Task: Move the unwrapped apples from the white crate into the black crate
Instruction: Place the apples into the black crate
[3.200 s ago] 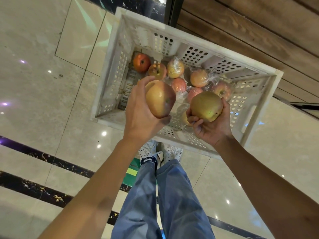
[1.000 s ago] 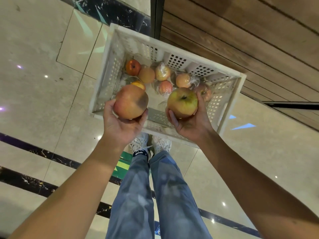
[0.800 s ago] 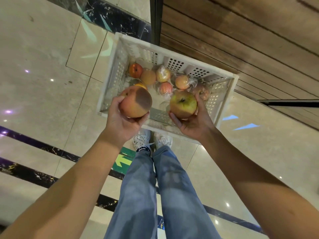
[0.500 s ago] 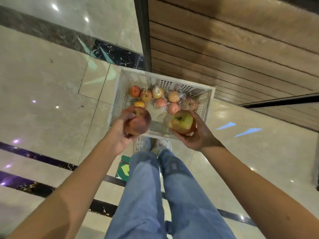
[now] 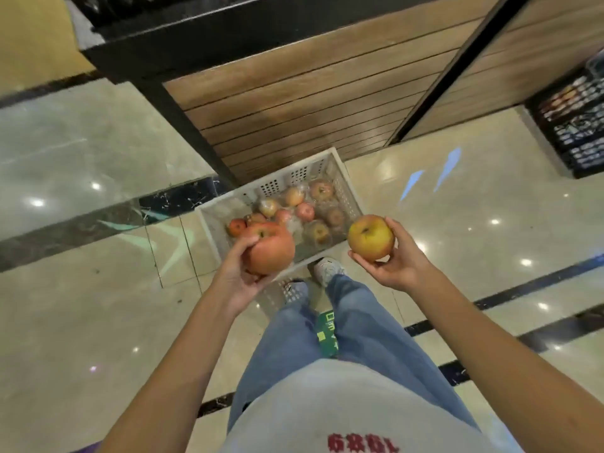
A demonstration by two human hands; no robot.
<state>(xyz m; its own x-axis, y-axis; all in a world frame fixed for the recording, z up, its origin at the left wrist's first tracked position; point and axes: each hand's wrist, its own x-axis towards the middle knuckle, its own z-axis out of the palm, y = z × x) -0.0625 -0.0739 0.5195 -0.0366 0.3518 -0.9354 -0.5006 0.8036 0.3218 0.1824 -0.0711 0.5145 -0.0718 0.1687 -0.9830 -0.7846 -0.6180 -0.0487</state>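
My left hand (image 5: 240, 273) has its grip closed around a big reddish-orange apple (image 5: 269, 248), fingers wrapped over the top near the stem and palm cupping it from below. My right hand (image 5: 394, 261) holds a yellow-red apple (image 5: 371, 237) the same way, grip curled under it, thumb on its right side, stem dimple facing up. Both apples are bare, with no plastic on them, and both are up in the air in front of me, well apart from each other.

The white crate (image 5: 340, 168) sits on the glossy tiled floor (image 5: 98, 305) at 12 o'clock from my shoes, against a slatted wooden wall (image 5: 310, 103). It holds a cluster of apples; several toward its right and middle lie in clear plastic wrap (image 5: 322, 232), while a small red apple (image 5: 236, 226) at its left end looks bare.

The black crate (image 5: 575, 125) stands at about 2 o'clock, far off at the frame's right edge; its contents are too blurred to make out.
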